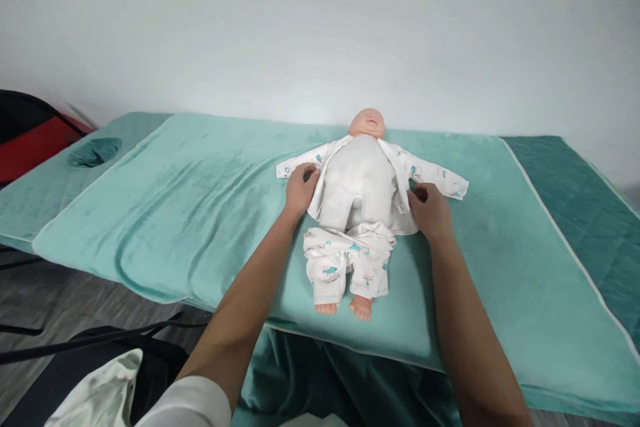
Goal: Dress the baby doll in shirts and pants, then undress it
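A baby doll [361, 180] lies on its back on a teal towel [200, 213], head toward the wall. It wears a white printed jacket [400, 177], spread open to show its white cloth torso, and matching trousers [347, 263] pulled low on the legs. My left hand [300, 188] is closed on the jacket's left front edge beside the doll's torso. The jacket's right front edge is pinched in my right hand [429, 208] near the doll's hip. Both forearms reach in from the bottom of the view.
The towel covers a padded table with a face hole [94, 152] at the left end and a darker green quilted cover [580, 193] at the right. A white wall stands behind. A red and black object [30, 140] sits far left; dark fabric and a pale cloth [100, 393] lie below.
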A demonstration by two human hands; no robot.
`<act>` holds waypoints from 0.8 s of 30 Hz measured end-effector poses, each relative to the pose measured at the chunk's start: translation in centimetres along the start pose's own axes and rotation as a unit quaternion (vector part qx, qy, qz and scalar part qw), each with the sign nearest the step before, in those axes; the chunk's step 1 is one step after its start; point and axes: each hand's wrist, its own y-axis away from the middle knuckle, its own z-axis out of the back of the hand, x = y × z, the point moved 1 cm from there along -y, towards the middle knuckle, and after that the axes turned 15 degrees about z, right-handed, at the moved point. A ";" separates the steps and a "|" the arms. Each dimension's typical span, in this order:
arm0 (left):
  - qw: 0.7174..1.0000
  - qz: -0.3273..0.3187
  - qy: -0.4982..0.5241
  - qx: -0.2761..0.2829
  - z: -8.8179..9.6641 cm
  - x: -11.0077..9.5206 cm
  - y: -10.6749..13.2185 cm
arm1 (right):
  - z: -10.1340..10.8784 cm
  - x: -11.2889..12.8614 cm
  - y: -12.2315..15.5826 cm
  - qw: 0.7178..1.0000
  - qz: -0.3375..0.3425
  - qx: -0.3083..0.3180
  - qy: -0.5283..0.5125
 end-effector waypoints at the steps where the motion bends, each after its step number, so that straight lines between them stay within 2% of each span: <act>1: 1.000 -0.004 -0.004 0.016 -0.3 -0.1 -0.5 | -0.2 0.0 0.0 1.000 0.002 0.014 -0.005; 5: 0.998 -0.012 0.021 0.065 -1.3 -0.8 -2.0 | -1.1 0.7 -0.2 0.997 0.004 0.032 -0.076; 10: 0.994 -0.046 0.059 0.081 -1.9 -1.6 -3.3 | -2.2 0.8 -1.2 0.984 -0.022 -0.009 -0.175; 14: 0.992 -0.059 0.033 0.104 -2.3 -2.5 -3.8 | -2.9 0.4 -2.4 0.989 -0.035 -0.057 -0.129; 18: 0.992 -0.062 0.031 0.101 -2.4 -3.2 -3.7 | -3.5 -0.1 -3.7 0.988 -0.047 -0.094 -0.114; 20: 0.993 -0.034 0.071 0.088 -2.1 -3.2 -3.8 | -3.7 -0.1 -4.1 0.987 -0.046 -0.105 -0.115; 22: 0.988 0.031 0.138 0.062 -1.5 -3.0 -4.2 | -3.9 0.1 -4.5 0.986 -0.048 -0.118 -0.110; 24: 0.971 0.109 0.207 0.056 -0.7 -2.7 -4.8 | -4.1 0.4 -4.8 0.984 -0.053 -0.131 -0.113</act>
